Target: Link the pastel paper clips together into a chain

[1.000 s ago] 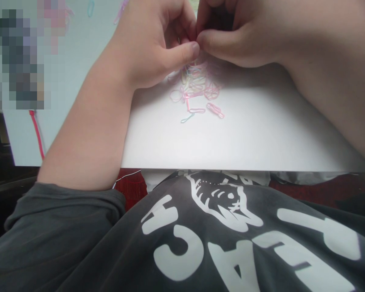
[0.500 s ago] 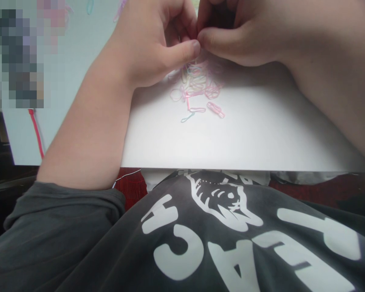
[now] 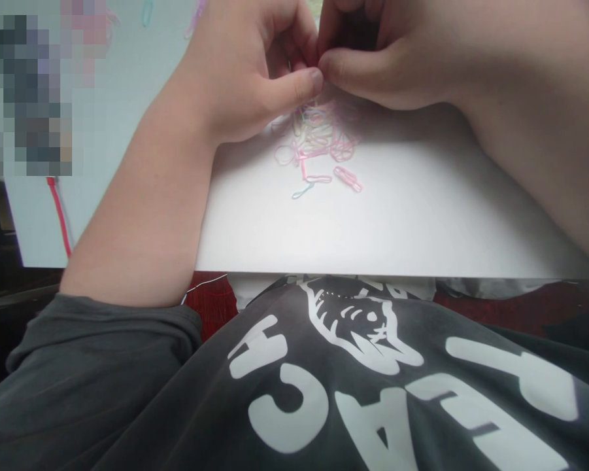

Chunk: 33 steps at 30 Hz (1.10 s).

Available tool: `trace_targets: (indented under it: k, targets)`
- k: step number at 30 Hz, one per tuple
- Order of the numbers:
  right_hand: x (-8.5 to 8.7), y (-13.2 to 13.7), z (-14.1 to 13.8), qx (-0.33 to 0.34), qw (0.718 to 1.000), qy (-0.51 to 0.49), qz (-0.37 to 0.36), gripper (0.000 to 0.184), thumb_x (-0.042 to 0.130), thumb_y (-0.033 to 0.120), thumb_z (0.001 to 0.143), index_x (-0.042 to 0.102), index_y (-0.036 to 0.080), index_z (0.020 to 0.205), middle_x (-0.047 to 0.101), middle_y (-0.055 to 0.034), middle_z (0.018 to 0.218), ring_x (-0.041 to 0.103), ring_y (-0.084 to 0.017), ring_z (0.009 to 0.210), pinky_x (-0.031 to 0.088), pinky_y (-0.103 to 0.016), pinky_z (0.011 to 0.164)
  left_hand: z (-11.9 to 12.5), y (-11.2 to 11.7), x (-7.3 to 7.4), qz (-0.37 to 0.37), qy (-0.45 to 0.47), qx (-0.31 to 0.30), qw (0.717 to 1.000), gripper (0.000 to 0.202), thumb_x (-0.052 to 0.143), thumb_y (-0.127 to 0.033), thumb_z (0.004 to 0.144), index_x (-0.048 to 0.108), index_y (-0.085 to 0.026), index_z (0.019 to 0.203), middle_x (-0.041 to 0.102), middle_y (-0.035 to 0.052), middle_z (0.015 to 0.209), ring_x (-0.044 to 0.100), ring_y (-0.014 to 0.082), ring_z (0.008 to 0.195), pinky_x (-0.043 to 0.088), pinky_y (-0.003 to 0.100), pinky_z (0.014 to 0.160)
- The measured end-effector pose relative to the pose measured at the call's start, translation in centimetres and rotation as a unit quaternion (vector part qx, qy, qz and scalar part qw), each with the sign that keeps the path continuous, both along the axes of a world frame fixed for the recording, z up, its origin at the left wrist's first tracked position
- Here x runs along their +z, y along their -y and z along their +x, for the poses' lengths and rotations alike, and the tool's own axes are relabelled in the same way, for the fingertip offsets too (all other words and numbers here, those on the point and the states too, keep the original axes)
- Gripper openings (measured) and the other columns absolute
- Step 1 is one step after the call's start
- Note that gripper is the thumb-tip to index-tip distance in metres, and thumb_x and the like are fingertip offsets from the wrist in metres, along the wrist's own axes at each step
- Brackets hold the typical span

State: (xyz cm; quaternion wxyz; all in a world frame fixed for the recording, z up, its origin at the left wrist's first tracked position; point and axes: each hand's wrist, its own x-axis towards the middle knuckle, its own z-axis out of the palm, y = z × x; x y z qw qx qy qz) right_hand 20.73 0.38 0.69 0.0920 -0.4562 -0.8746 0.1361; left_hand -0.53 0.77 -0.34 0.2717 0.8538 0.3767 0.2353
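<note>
My left hand (image 3: 248,72) and my right hand (image 3: 377,59) meet at the top middle of the view, thumbs nearly touching, fingers curled in a pinch. Between the fingertips a bit of pink shows, a pastel paper clip (image 3: 314,60) as far as I can tell. Right below the hands lies a loose pile of pastel paper clips (image 3: 318,134), pink, yellow and white, on the white table (image 3: 372,229). A teal clip (image 3: 302,190) and a pink clip (image 3: 348,177) lie a little nearer to me, apart from the pile.
The table's near edge (image 3: 372,273) runs across the middle, above my dark grey printed shirt (image 3: 353,386). More clips lie at the far left top (image 3: 147,12). A pink cord (image 3: 59,216) hangs at the left. A blurred patch covers the upper left corner.
Almost nothing differs. The hands stay pinched together above the pile, with only slight shifts of the thumbs.
</note>
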Motion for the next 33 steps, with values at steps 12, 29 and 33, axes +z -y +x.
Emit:
trace_targets:
  k: [12,29,33]
  targets:
    - [0.3,-0.4,-0.4,0.026,0.997,-0.075,-0.01,0.031,0.049,0.031,0.079,0.069,0.012,0.095,0.053,-0.0001,0.078,0.036,-0.003,0.072,0.026,-0.024,0.07,-0.3,0.4,0.9,-0.05,-0.022,0.02,0.998,0.01,0.067,-0.029,0.087,0.069,-0.021,0.093,0.065,0.0008,0.084,0.053,0.0083,0.074,0.041,0.028,0.069]
    - [0.5,-0.5,-0.7,0.002,0.996,-0.057,-0.063,0.016,0.054,0.029,0.087,0.066,0.019,0.089,0.067,-0.004,0.085,0.047,-0.01,0.072,0.035,-0.03,0.071,-0.5,0.1,0.5,-0.084,-0.017,0.046,0.995,0.014,0.073,-0.029,0.081,0.068,-0.018,0.089,0.065,0.0014,0.077,0.058,0.0114,0.072,0.046,0.03,0.072]
    - [0.5,-0.3,-0.8,-0.005,0.996,-0.057,-0.068,0.018,0.053,0.029,0.087,0.067,0.018,0.089,0.068,-0.005,0.086,0.05,-0.011,0.074,0.035,-0.03,0.073,-0.4,0.2,0.5,-0.091,-0.02,0.055,0.994,0.016,0.073,-0.029,0.08,0.068,-0.016,0.088,0.064,0.0018,0.075,0.061,0.0127,0.074,0.048,0.029,0.073]
